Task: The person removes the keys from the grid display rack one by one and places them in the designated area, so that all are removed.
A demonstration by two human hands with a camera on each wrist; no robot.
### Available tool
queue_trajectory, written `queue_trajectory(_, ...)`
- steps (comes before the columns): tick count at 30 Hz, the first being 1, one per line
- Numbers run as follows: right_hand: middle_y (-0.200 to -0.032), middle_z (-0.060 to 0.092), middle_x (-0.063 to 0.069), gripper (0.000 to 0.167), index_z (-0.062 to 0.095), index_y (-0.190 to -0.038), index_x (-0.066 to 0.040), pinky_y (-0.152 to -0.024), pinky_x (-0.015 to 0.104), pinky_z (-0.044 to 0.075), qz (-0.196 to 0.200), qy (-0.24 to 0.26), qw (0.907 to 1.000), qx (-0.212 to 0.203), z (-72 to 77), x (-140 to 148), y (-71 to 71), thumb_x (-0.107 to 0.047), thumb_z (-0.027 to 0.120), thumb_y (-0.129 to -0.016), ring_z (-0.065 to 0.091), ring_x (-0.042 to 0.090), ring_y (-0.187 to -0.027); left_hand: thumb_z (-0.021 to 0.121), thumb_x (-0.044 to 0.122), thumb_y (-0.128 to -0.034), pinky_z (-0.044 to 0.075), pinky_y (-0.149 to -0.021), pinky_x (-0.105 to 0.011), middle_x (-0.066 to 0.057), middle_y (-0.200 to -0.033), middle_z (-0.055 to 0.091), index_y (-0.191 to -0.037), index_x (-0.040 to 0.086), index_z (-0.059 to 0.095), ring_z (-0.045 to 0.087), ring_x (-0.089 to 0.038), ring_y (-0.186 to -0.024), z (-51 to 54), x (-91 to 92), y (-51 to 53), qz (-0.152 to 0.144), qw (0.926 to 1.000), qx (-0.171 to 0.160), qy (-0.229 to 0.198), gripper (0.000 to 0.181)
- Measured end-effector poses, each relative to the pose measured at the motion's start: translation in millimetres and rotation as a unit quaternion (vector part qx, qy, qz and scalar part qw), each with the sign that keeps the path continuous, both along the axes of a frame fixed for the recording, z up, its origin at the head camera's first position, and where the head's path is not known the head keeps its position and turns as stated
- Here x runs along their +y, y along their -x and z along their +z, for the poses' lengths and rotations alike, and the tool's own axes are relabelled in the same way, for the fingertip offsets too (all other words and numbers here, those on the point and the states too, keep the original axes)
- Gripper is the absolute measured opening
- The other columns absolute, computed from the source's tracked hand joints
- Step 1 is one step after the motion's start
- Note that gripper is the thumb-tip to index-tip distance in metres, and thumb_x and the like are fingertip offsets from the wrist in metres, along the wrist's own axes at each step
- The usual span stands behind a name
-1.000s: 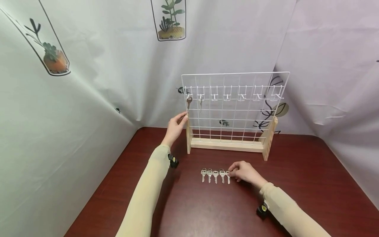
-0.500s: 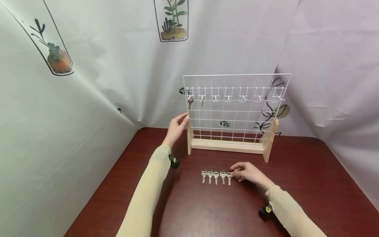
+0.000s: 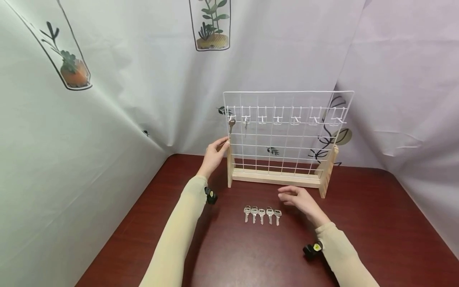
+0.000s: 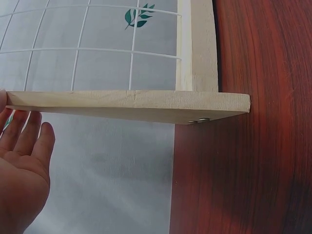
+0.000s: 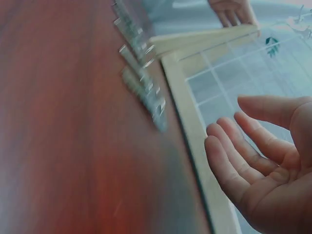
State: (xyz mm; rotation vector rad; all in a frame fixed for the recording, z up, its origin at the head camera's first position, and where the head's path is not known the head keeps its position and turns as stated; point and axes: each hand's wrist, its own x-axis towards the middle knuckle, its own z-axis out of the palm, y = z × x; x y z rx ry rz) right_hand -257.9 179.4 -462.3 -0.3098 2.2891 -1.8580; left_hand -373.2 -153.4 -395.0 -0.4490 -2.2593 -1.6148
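Observation:
My left hand (image 3: pixel 213 153) is at the left wooden post of a white wire-grid rack (image 3: pixel 279 181). In the left wrist view that hand (image 4: pixel 24 170) pinches the upper end of the wooden post (image 4: pixel 131 101), thumb on one side and fingers on the other. Above the table, my right hand (image 3: pixel 299 199) hangs with relaxed fingers and holds nothing; the right wrist view shows the hand (image 5: pixel 263 165) with thumb and fingers apart. Several silver keys (image 3: pixel 262 214) lie in a row to its left. A brownish key (image 3: pixel 231 125) and a thin key seen edge-on (image 3: pixel 246 126) hang from the two leftmost hooks.
Several white hooks (image 3: pixel 295 120) to the right on the grid carry no keys. The rack's right wooden post (image 3: pixel 327 175) stands behind my right hand. A printed curtain (image 3: pixel 172 79) encloses the back and sides of the dark red table (image 3: pixel 229 255).
My right hand has left the rightmost key and moved up, away from the row. That key now lies slightly tilted. My left hand stays at the post.

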Motion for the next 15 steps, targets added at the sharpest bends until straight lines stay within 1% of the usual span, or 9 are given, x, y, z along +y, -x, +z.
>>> queue_trajectory(3,-0.124,0.063,0.031,0.045,0.057,-0.13,0.016,-0.093,0.04,0.057,-0.018,0.018,0.9996,0.012,7.2,-11.3,6.6,-0.011,0.069,-0.096,0.069,0.031,-0.105,0.063,0.03,-0.1017,0.048,-0.107,-0.043,-0.013,-0.134,0.065,-0.138,0.008,0.063,0.062,-0.028,-0.122,0.1,-0.3,0.2,-0.004,1.0,-0.002,-0.003,0.042)
queue_trajectory(5,-0.126,0.061,0.033,0.044,0.056,-0.131,0.015,-0.096,0.043,0.056,-0.031,0.034,0.9987,0.022,12.8,-20.0,11.5,-0.01,0.068,-0.097,0.069,0.029,-0.105,0.063,0.029,-0.1018,0.047,-0.107,-0.045,-0.014,-0.133,0.065,-0.138,0.007,0.063,0.061,-0.03,-0.123,0.0,-0.4,1.0,-0.007,1.0,-0.001,-0.005,0.042)
queue_trajectory(7,-0.126,0.062,0.032,0.042,0.058,-0.131,0.014,-0.097,0.046,0.055,-0.048,0.055,0.9968,0.032,19.3,-29.9,16.2,-0.01,0.068,-0.097,0.069,0.027,-0.105,0.063,0.028,-0.1022,0.046,-0.108,-0.046,-0.015,-0.133,0.064,-0.139,0.006,0.062,0.061,-0.031,-0.123,-0.2,-0.5,1.6,-0.008,0.9999,0.001,-0.006,0.042)
queue_trajectory(9,-0.125,0.063,0.03,0.04,0.06,-0.129,0.012,-0.098,0.048,0.054,-0.065,0.07,0.9944,0.046,27.0,-40.1,20.5,-0.01,0.068,-0.097,0.069,0.028,-0.106,0.061,0.025,-0.1031,0.046,-0.108,-0.047,-0.017,-0.135,0.063,-0.14,0.004,0.06,0.06,-0.033,-0.124,0.7,-0.4,1.2,-0.01,0.9999,-0.001,-0.004,0.042)
queue_trajectory(12,-0.125,0.066,0.026,0.04,0.063,-0.128,0.008,-0.097,0.044,0.055,-0.082,0.078,0.9912,0.07,39.8,-54.1,25.8,-0.016,0.07,-0.097,0.068,0.033,-0.108,0.059,0.019,-0.1042,0.046,-0.108,-0.047,-0.019,-0.136,0.062,-0.14,0.0,0.059,0.06,-0.034,-0.124,14.5,2.8,-14.2,-0.012,0.9999,-0.006,0.005,0.04)
queue_trajectory(13,-0.125,0.065,0.026,0.039,0.063,-0.128,0.008,-0.097,0.043,0.055,-0.082,0.08,0.9906,0.075,48.1,-58.7,25.2,-0.015,0.07,-0.097,0.067,0.035,-0.11,0.059,0.02,-0.1043,0.046,-0.108,-0.047,-0.018,-0.136,0.062,-0.14,0.001,0.059,0.06,-0.033,-0.124,14.8,2.8,-14.6,-0.012,0.9999,-0.008,0.007,0.04)
queue_trajectory(15,-0.126,0.065,0.025,0.041,0.063,-0.129,0.006,-0.097,0.04,0.055,-0.079,0.084,0.9895,0.087,58.3,-66.3,28.1,-0.018,0.071,-0.097,0.065,0.037,-0.113,0.06,0.023,-0.104,0.047,-0.108,-0.045,-0.016,-0.136,0.062,-0.14,0.004,0.06,0.06,-0.031,-0.124,14.7,2.1,-14.5,-0.009,0.9998,-0.013,0.01,0.04)
